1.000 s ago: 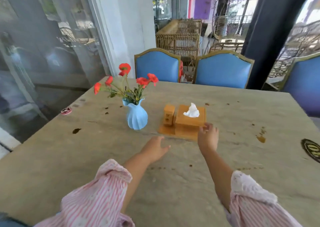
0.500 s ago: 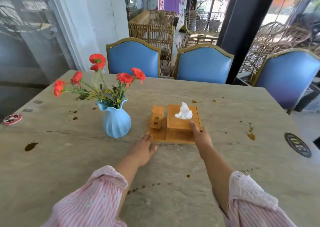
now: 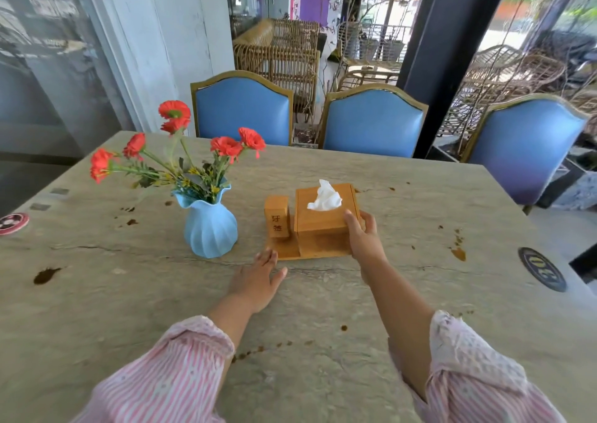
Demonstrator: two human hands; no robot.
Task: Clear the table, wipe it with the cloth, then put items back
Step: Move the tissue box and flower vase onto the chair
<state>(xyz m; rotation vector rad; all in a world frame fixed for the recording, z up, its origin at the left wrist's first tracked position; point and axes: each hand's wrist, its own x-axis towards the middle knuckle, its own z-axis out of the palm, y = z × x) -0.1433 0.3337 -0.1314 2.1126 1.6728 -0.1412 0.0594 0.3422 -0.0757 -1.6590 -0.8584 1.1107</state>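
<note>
A wooden tissue box (image 3: 319,208) with a white tissue sticking out stands on a wooden base together with a small wooden toothpick holder (image 3: 277,216), mid-table. My right hand (image 3: 361,235) grips the box's near right corner, thumb on its front face. My left hand (image 3: 256,277) lies flat on the stone table (image 3: 161,293) with fingers apart, its fingertips just short of the base's near left corner. A light blue vase (image 3: 210,229) with red flowers stands to the left of the box. No cloth is in view.
Brown stains and spots (image 3: 45,274) dot the tabletop. A round red coaster (image 3: 13,223) lies at the left edge and a dark round badge (image 3: 541,267) at the right. Three blue chairs (image 3: 371,124) stand along the far and right sides.
My right hand has moved forward and closed on the tissue box's corner. My left hand slid up to the wooden base. The camera came nearer to the table.
</note>
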